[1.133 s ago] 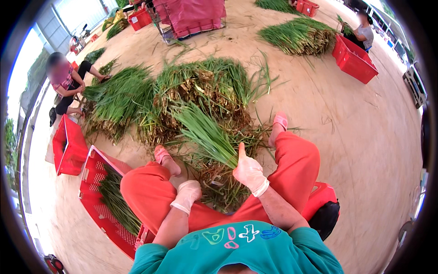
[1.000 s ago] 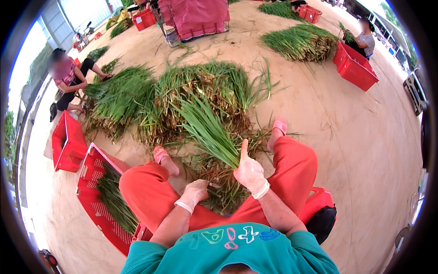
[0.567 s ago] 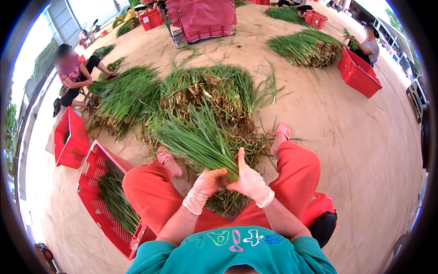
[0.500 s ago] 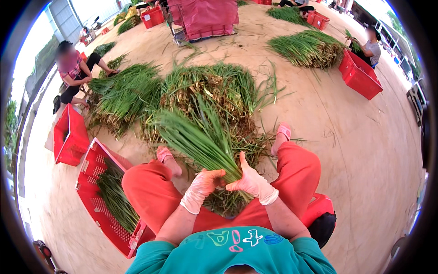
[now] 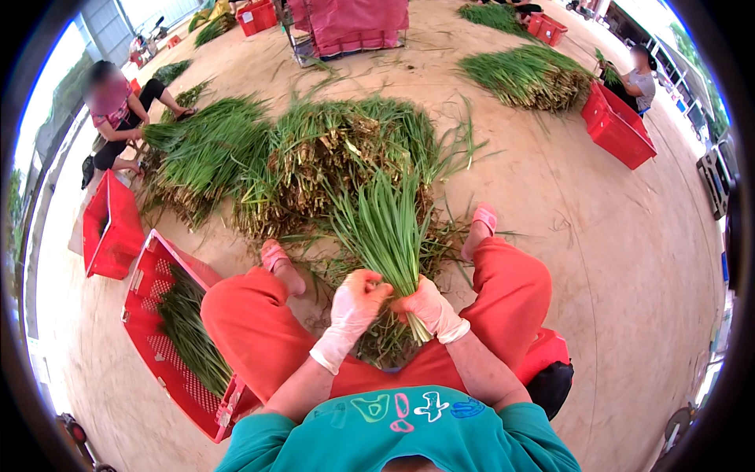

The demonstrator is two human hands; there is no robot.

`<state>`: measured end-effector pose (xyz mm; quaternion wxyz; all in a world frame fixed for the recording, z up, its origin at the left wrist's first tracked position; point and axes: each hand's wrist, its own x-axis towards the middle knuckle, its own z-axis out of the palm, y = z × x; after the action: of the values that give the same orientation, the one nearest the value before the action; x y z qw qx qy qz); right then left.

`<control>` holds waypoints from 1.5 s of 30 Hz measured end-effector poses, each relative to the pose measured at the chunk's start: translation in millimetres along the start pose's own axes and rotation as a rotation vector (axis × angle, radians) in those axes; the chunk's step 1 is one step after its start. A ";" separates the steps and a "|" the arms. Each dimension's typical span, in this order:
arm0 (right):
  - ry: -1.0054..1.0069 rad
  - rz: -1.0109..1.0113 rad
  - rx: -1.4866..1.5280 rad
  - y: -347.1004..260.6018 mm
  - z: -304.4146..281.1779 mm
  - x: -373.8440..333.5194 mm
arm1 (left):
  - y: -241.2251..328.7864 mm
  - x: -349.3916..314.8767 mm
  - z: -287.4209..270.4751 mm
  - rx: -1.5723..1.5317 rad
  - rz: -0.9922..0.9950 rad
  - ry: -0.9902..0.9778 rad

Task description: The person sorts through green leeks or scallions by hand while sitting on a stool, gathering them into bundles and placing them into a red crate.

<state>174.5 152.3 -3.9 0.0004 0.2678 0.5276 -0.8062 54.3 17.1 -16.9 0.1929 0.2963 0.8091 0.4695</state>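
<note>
My right hand, in a thin white glove, is wrapped round the lower part of a bunch of chives. The long green leaves fan away from me and the pale stem ends stick out below the hand. Just left of the bunch, my gloved left hand is closed with its fingers curled in. Whether anything is pinched in it is hidden. Beneath both hands, between my legs, lies a heap of loose leaf scraps. Beyond my feet rises a large pile of chives with brownish stem ends.
A red crate holding chives stands by my left knee, with another red crate beyond it. Co-workers sit at the far left and far right beside chive piles and a red crate. A pink-covered cart stands ahead.
The bunch has swung from leaning left to nearly upright. My right hand has closed round its stems, and my left hand has curled its fingers beside it.
</note>
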 end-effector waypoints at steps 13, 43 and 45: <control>-0.075 -0.011 -0.032 -33.4 -2.5 -21.4 | 6.5 3.1 -68.2 -0.434 -0.295 -0.416; -0.250 0.040 -0.278 -58.3 -12.8 -74.1 | -12.6 139.2 -199.0 0.192 0.150 0.428; -0.239 0.036 -0.290 -57.7 -18.3 -76.3 | -35.8 148.8 -210.3 0.516 0.339 0.612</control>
<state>231.5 172.0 72.6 0.1162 0.1767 0.6294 -0.7477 -192.1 -34.0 48.7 -0.2159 0.3107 0.8598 0.3429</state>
